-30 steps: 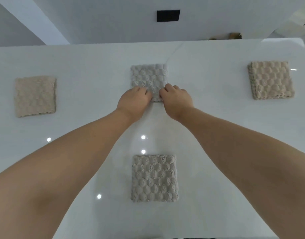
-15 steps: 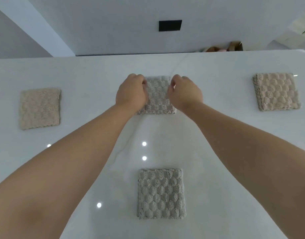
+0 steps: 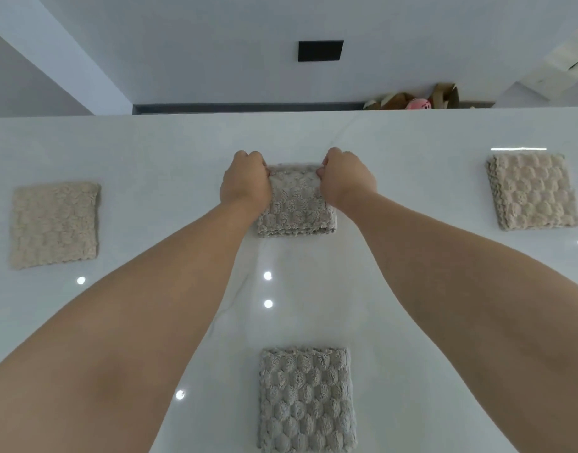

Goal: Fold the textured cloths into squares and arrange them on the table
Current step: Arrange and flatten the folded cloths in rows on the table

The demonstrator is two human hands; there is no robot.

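White glossy table (image 3: 412, 142) carries four folded squares — left beige cloth (image 3: 54, 223), right beige cloth (image 3: 532, 191), near grey cloth (image 3: 305, 400) and, farther out, middle grey cloth (image 3: 297, 207). Its far corners are now clutched by left hand (image 3: 245, 183) and right hand (image 3: 346, 179), a second ago at its near edge — fingers (image 3: 248, 155) curled, tips hidden; wrists cover its sides.

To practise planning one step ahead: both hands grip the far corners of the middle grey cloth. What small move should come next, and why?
Probably lower those corners and smooth the middle cloth flat. The left hand and right hand pinch its far corners, its far edge looks slightly lifted, while the left cloth, right cloth and near cloth already lie flat.
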